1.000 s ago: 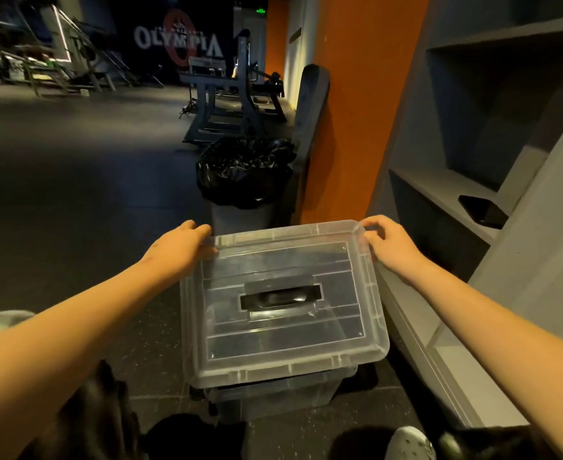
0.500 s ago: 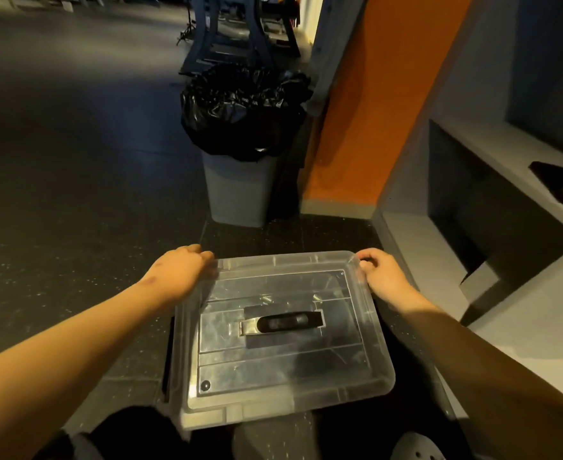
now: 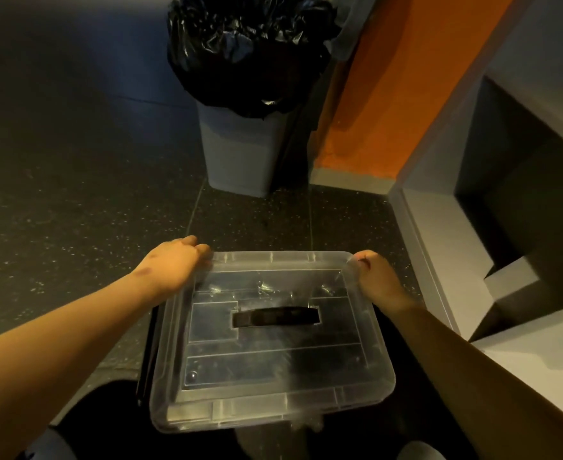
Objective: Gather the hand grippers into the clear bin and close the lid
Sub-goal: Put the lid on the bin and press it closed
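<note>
While both hands grasp its far corners, the clear lid (image 3: 273,363) lies flat between them, stretching from the fingers back toward the person. The left hand (image 3: 174,268) curls its fingers over the far left corner, knuckles up, with the fingertips hidden past the rim. The right hand (image 3: 378,282) is wrapped round the far right corner, one fingertip showing on the rim and the rest out of sight. The lid covers the clear bin, which is hidden beneath it, and whether the lid is pressed home cannot be told. There is one lid, and one black handle (image 3: 275,317) sits in the slot at its middle. Through the plastic, just beyond that handle and between the two hands, the hand grippers (image 3: 265,287) show only as three bright coil springs (image 3: 326,288) in a row; their handles are too dark to count. Further off on the speckled dark floor (image 3: 74,200) stands one grey trash can (image 3: 240,154) lined with one black bag (image 3: 250,51). It stands just beside an orange wall (image 3: 389,94), and grey shelving (image 3: 439,247) runs along the right.
</note>
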